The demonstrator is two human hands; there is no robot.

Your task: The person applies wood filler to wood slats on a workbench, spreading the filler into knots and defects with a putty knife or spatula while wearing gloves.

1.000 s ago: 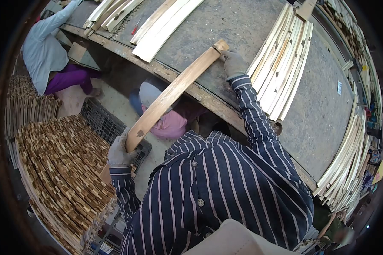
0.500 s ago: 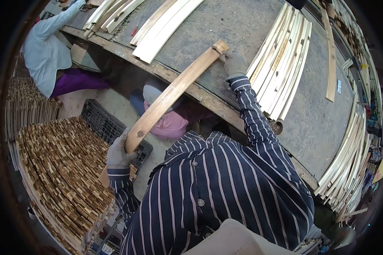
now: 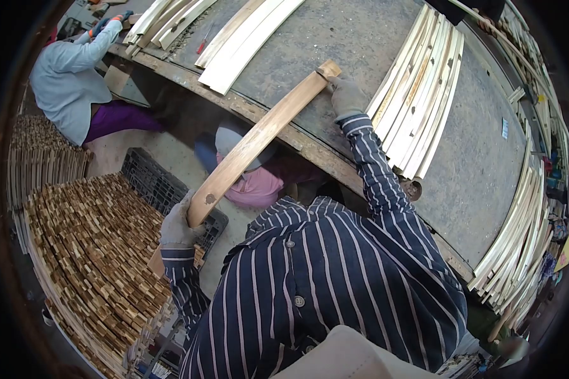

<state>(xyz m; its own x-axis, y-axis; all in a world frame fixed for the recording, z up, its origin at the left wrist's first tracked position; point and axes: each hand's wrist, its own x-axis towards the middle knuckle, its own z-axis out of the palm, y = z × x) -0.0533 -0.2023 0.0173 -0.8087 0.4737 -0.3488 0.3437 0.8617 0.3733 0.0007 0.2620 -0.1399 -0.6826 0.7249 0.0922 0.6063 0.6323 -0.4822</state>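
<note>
A long wooden slat with a dark knot near its lower end slants across the front edge of the table. My left hand, in a grey work glove, is wrapped round the lower end. My right hand, also gloved, grips the upper end above the tabletop. Just right of that hand lies a row of pale slats with dark knots. Another group of pale slats rests on the table further left.
Stacked wood pieces fill the lower left beside a black plastic crate. One person in light blue works at the table's left end; another in pink is low by the table. More slats line the right edge.
The slat and both my hands have hardly moved. At the left, the person in light blue has shifted their arms. A long strip at the table's far right has been lifted away from its spot.
</note>
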